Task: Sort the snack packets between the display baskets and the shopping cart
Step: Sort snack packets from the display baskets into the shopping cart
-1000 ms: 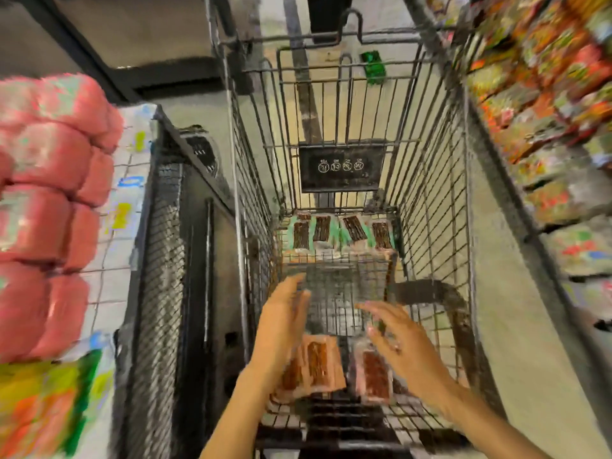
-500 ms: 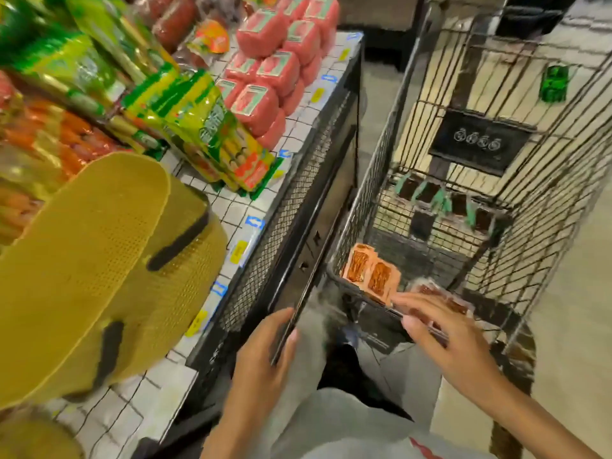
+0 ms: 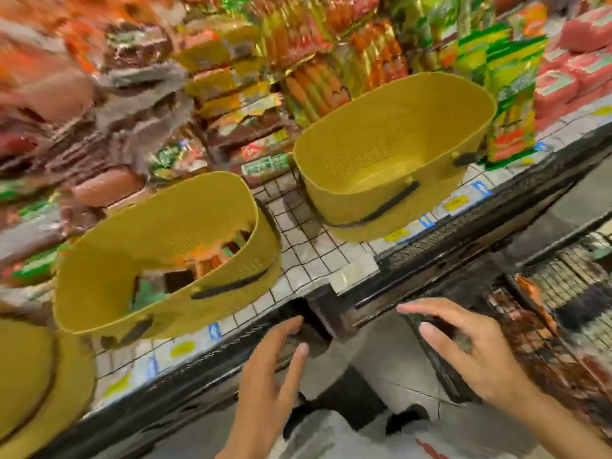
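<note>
Now that the shelf [image 3: 318,260] fills our view and the cart [image 3: 569,286] has slid to the right edge, we face the baskets. The right basket [image 3: 397,127] looks bare inside, while the middle basket [image 3: 149,233] holds packets [image 3: 212,260]. Our left hand [image 3: 265,385] and right hand [image 3: 477,356] have left the cart and hover near the shelf edge, fingers apart, holding nothing. We judge a basket pick comes next.

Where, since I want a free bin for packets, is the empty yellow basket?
Head view, upper right: the empty basket stands on the wire grid, right of the basket holding packets and beside the green packets.
</note>
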Available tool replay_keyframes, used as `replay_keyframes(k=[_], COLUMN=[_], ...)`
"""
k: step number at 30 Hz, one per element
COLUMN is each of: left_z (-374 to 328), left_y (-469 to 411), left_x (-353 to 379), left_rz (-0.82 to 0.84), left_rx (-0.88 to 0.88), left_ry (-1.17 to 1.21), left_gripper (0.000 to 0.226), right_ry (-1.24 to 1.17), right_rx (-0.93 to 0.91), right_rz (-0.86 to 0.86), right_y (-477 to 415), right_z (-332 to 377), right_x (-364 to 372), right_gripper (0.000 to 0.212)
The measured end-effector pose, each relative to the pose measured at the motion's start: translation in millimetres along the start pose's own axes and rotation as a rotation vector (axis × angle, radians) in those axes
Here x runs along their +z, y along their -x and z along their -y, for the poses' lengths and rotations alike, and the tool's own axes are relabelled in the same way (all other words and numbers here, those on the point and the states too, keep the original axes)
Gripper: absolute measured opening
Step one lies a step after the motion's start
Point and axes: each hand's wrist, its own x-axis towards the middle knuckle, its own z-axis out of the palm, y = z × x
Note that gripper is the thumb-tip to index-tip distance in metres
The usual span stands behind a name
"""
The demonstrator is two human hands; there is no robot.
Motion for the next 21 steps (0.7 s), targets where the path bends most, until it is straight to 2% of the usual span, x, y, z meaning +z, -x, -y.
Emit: replay_keyframes(k=[4,8,12,16,19,21], left_z=[34,58,66,83,101,113], left_y=[12,21,22,-2,-31,-46], left_x=[-62,-125,-180,-217,-232,-236], left_rz=[-0.074,-0.124,-0.277,-0.398,-0.425,-0.403], left_rx=[0.061,0.127,0.268,0.377,0.31,0.234], left_ry=[-0.035,-0.05,-0.018,-0.095,-0.171,-0.205], left_gripper=[0.025,0.027,0.024,0.034,0.044,0.048], right_ry=[-0.027,-0.042,-0.113,-0.059,0.126,0.411], right_rx=[-0.045,-0.105,-0.197,-0.354,-0.371,-0.359], right_rz=[0.062,0.077,0.043,0.094,0.243,0.524], right_y=[-22,-37,-56,-94,-141,-176], right_z=[37,72,114,156,176,182], right_x=[65,122,162,184,206,228], right_gripper=[0.026,0.026,0.025,0.029,0.022,0.036])
